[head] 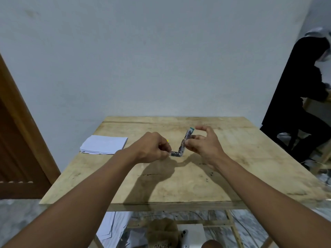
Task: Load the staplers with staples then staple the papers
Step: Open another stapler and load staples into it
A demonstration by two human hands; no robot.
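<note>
The left hand (152, 147) pinches the low arm of the open stapler (185, 140), which lies flat and sideways on the wooden worktop (232, 176). The right hand (206, 145) pinches its shiny metal top arm, which stands tilted up. A white, square paper stack (103, 144) lies left of the fingers.

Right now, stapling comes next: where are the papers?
In the head view the papers lie stacked on the table's left, left of the left hand, apart from the stapler.

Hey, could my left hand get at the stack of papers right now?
Probably yes: the papers lie just left of the left hand with only table between. But that hand pinches the open stapler, so it must let go first.
</note>
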